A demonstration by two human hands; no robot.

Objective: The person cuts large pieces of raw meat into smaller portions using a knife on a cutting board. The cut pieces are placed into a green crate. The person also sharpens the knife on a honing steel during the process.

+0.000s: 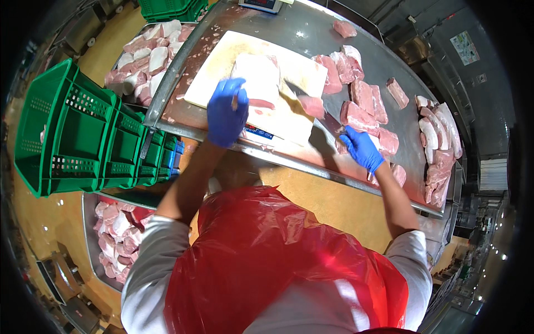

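A pale cutting board [214, 69] lies on the metal table [183, 106]. On the board sits a block of pork [258, 75] with a white fat side up, and a thin strip of pork [261, 103] lies at its near edge. My left hand [227, 114], in a blue glove, hovers beside the block, fingers loosely bent and apart from the thumb, nothing visible in it. My right hand [362, 149], also gloved in blue, is closed round a knife [332, 123]. The knife's blade points toward a small pork piece [311, 106] at the board's right edge.
Several cut pork pieces [361, 114] lie right of the board; longer slabs [439, 131] pile at the far right. Green crates [69, 133] stand at left, between metal tubs of pork [150, 58] [117, 236]. A blue scale panel [258, 132] shows under the board's near edge.
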